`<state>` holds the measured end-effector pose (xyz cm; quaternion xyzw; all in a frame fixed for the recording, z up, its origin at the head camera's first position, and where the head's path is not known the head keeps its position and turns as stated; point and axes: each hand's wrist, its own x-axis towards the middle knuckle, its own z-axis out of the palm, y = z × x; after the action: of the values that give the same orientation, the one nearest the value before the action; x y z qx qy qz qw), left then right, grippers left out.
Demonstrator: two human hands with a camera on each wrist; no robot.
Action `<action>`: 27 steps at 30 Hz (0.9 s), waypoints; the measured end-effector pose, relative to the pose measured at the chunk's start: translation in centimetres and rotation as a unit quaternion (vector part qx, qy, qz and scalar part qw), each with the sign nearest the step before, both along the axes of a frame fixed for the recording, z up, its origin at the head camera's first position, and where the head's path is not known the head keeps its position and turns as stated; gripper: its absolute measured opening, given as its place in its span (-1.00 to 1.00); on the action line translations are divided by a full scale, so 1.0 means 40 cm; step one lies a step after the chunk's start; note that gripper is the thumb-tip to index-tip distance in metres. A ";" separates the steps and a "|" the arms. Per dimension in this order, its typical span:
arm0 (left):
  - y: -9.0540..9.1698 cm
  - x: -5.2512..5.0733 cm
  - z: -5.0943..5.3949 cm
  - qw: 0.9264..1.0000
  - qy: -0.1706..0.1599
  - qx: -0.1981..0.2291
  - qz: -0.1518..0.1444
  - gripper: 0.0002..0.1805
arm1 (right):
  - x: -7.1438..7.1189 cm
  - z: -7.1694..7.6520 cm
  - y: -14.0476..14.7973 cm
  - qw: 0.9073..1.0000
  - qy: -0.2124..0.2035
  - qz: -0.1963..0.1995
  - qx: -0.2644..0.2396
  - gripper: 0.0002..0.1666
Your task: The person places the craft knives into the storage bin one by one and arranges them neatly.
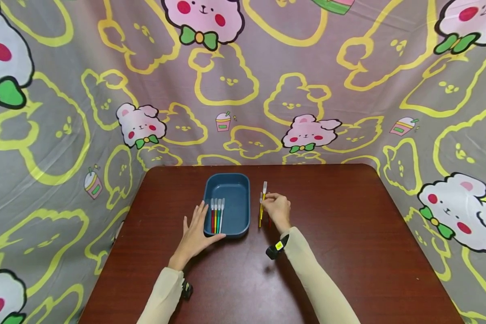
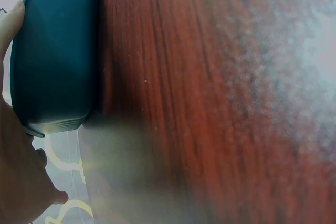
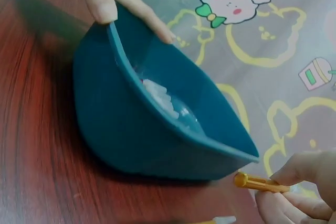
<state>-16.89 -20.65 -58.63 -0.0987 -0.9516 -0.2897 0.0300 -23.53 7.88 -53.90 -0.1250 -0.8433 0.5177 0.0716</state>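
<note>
My left hand [image 1: 193, 237] rests spread on the near left part of a dark blue plastic bin [image 1: 243, 227], its fingers along the left side and its thumb at the front rim. Inside the bin, several slim pens [image 1: 217, 218] with translucent caps lie side by side in red, yellow, green and white. Right of the bin, my right hand [image 1: 278, 210] pinches a yellow pen [image 3: 257, 183] between thumb and fingers. A second yellow pen [image 3: 226, 220] with a whitish cap lies beneath it on the table. In the head view the two yellow pens overlap.
A thin red piece [image 1: 269, 221], mostly hidden, shows beside my right hand. The brown wooden table [image 1: 340, 216] reaches out on both sides of the bin. Cloth curtains [image 1: 259, 94] with cartoon animals hang behind and beside the table.
</note>
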 end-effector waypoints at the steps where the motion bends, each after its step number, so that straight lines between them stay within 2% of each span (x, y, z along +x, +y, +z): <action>1: 0.000 0.000 0.000 1.000 0.000 0.000 0.000 0.36 | 0.000 0.002 -0.004 1.000 0.002 0.006 -0.010 -0.76; 3: 0.001 0.000 0.001 1.000 0.002 0.001 0.000 0.36 | 0.002 0.009 -0.011 0.999 0.000 0.018 -0.029 -0.77; 11: 0.000 0.000 0.000 1.000 0.000 -0.004 0.003 0.35 | 0.005 0.031 -0.048 0.997 0.012 0.061 -0.054 -0.77; 15: 0.000 0.001 0.000 1.000 0.000 -0.002 0.003 0.35 | 0.011 0.044 -0.071 0.995 0.024 0.072 -0.071 -0.80; 18: 0.000 0.001 -0.001 1.000 -0.002 -0.001 0.003 0.35 | 0.015 0.051 -0.089 0.994 0.015 0.076 -0.074 -0.80; 21: 0.001 0.000 -0.003 1.000 -0.002 -0.001 0.002 0.35 | 0.013 0.047 -0.104 0.993 0.000 0.079 -0.082 -0.78; 27: -0.001 -0.002 -0.006 1.000 0.000 0.002 0.000 0.35 | 0.008 0.040 -0.129 0.994 -0.002 0.088 -0.065 -0.76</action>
<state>-16.96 -20.70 -58.88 -0.0983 -0.9510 -0.2917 0.0302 -23.22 2.71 -52.31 -0.0560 -0.8155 0.5758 0.0159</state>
